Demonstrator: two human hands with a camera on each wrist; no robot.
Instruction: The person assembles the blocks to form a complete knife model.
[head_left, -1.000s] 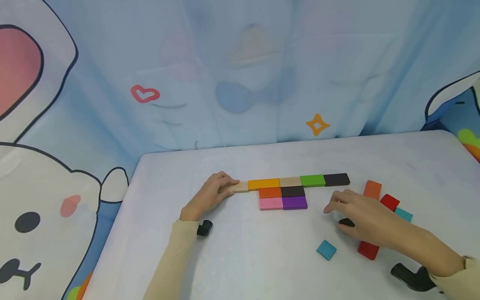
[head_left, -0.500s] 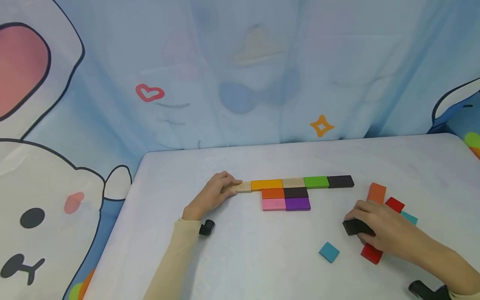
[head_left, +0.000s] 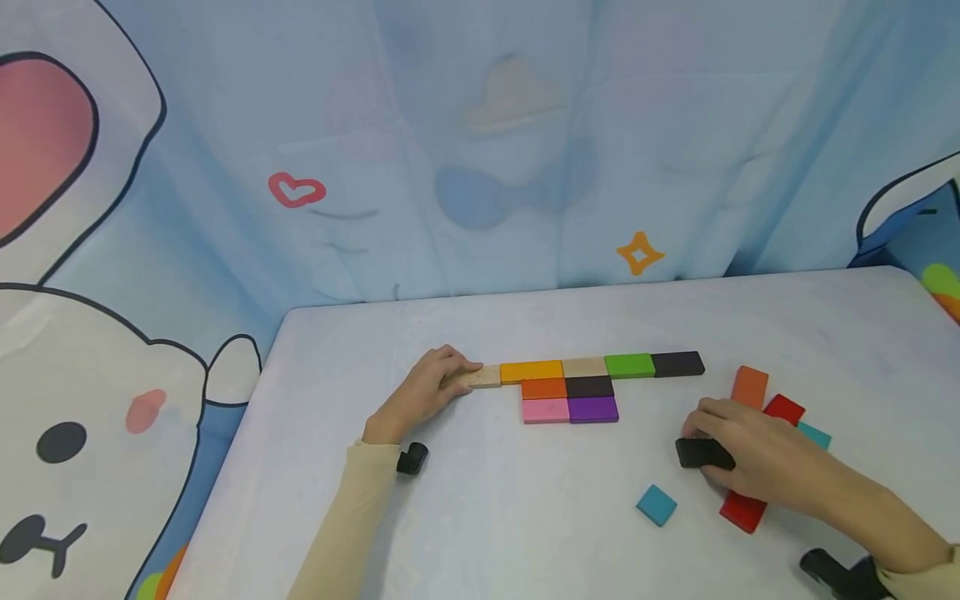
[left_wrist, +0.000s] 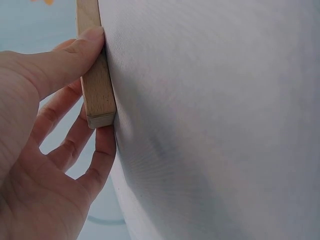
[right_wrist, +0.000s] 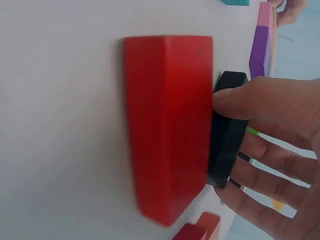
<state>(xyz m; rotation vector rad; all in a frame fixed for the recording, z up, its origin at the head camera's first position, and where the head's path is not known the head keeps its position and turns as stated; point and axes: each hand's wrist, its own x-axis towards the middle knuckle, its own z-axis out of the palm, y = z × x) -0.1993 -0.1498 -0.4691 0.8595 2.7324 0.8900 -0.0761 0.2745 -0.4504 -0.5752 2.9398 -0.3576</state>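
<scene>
A row of flat coloured blocks lies on the white table. At its left end my left hand (head_left: 423, 392) pinches a plain wooden block (head_left: 486, 377), thumb on the near long side and fingers behind, as the left wrist view shows. An orange-yellow block (head_left: 531, 372) adjoins it, followed by tan, green (head_left: 630, 365) and black ones. Below them sit an orange, a black, a pink and a purple block (head_left: 593, 409). My right hand (head_left: 772, 446) grips another black block (head_left: 703, 453) between thumb and fingers. Close beside it, a red block (right_wrist: 170, 120) fills the middle of the right wrist view.
A teal block (head_left: 656, 505) lies alone in front of the right hand. Around and partly under that hand are an orange block (head_left: 750, 387), a second red block (head_left: 784, 408) and another teal block (head_left: 814, 435). A printed blue curtain (head_left: 480, 150) hangs behind the table.
My right hand, spread over the loose black block a second ago, has taken hold of it and shifted it slightly left. My left hand keeps its place on the wooden block.
</scene>
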